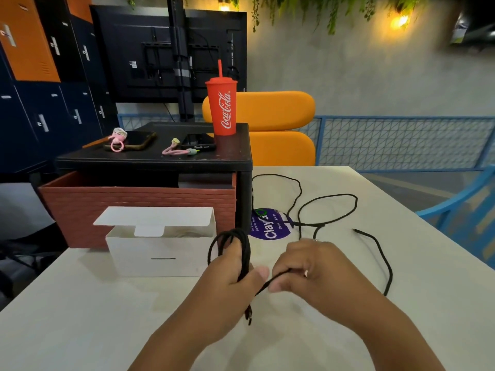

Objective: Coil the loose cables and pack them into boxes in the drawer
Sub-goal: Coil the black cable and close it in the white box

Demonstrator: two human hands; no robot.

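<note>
A long black cable (328, 207) lies in loose loops across the white table (401, 250). My left hand (230, 274) is closed around several coiled turns of it, held upright, with a plug end hanging below my palm. My right hand (310, 269) pinches the strand that runs from the coil. A white box (158, 253) with its lid flipped up stands open to the left of my hands. Behind it, a brick-red drawer (134, 207) is pulled out from under a black stand (155, 159).
On the black stand are a red Coca-Cola cup (221, 105), two phones (139, 140) and small pink cables (174, 150). A purple round sticker (270, 224) lies on the table under the cable. Orange chair (267, 129) behind, blue chair (460, 210) at right.
</note>
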